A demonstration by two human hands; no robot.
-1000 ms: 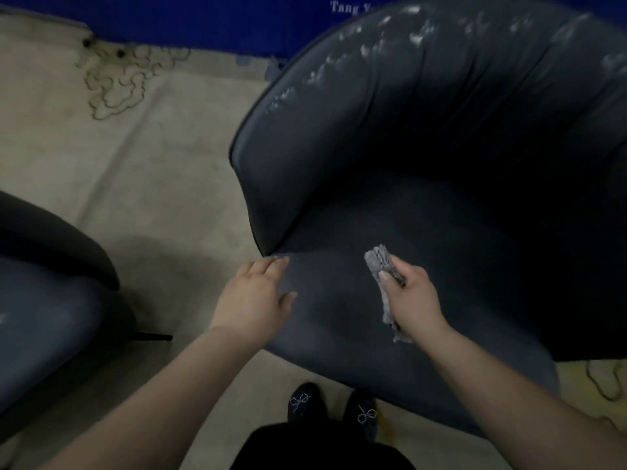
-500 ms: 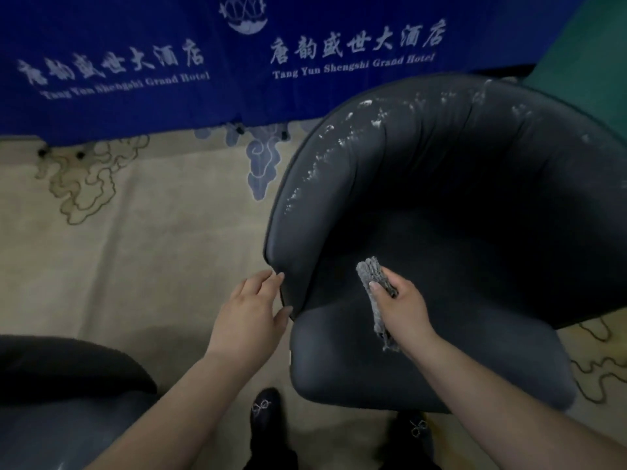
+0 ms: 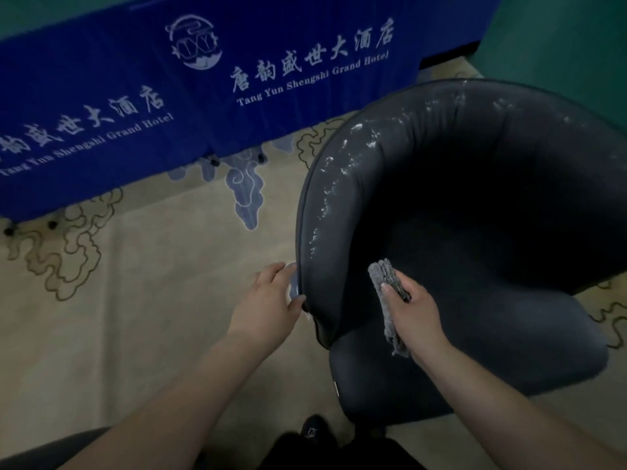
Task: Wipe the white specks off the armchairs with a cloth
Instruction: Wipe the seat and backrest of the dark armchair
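Note:
A dark grey tub armchair [image 3: 509,351] fills the right half of the view. White specks [image 3: 339,171] run along the top of its left arm and curved back rim. My right hand [image 3: 414,313] grips a folded grey cloth [image 3: 385,276] over the seat, close to the inside of the left arm. My left hand [image 3: 268,303] has straight fingers that touch the outer front edge of that arm.
A blue table skirt [image 3: 135,96] with white hotel lettering hangs at the back. Beige patterned carpet [image 3: 135,283] lies to the left. The edge of a second dark armchair [image 3: 51,449] shows at the bottom left, my shoes [image 3: 312,432] below.
The view has tilted up and left, so the chair now sits further right. My left hand has left the seat's front for the arm's outer edge. The cloth stays in my right hand.

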